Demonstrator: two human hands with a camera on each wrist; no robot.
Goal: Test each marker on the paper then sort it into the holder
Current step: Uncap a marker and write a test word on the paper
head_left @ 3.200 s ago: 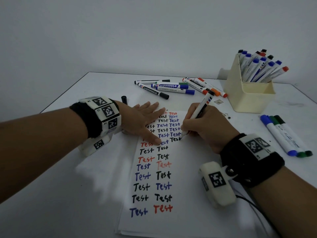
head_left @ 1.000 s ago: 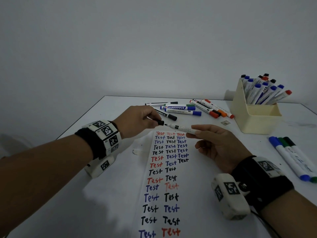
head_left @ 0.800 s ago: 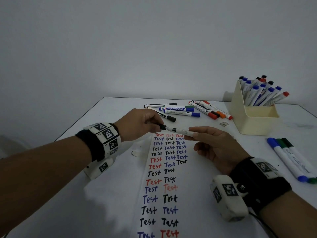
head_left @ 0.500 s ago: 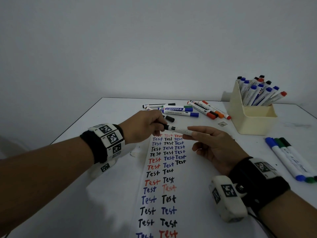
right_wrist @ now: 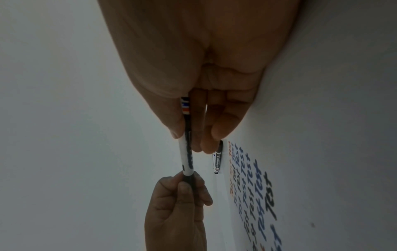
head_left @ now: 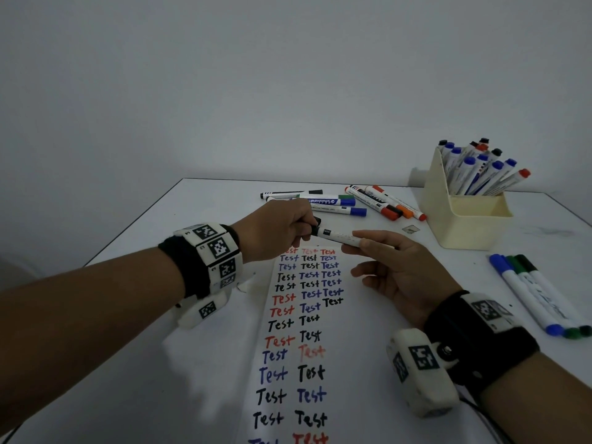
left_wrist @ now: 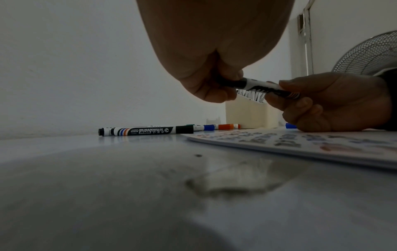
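Marker (head_left: 339, 236), white-barrelled with a black cap, is held level in the air between two hands, just above the far end of the paper (head_left: 352, 363). At its cap end, the left hand (head_left: 275, 233) closes its curled fingers and thumb around the black cap. At the other end, the right hand (head_left: 395, 265) pinches the barrel between thumb and fingertips, the remaining fingers loosely curled below it. The right wrist view shows the same hold from behind the right hand: thumb and fingers pressed to the barrel, with the left hand's thumb lying along the cap. Directly under the grip, the paper lies flat on the white table (head_left: 128, 363), filled with columns of the word "Test" in black, blue and red. Beyond the grip, at the far side of the table, loose markers (head_left: 346, 205) lie in a cluster. Farther to the right of the right hand stands a cream holder (head_left: 461, 219) with many capped markers leaning in it. Near the right wrist, on the table, three more markers (head_left: 538, 296) lie side by side, capped blue, green and black.
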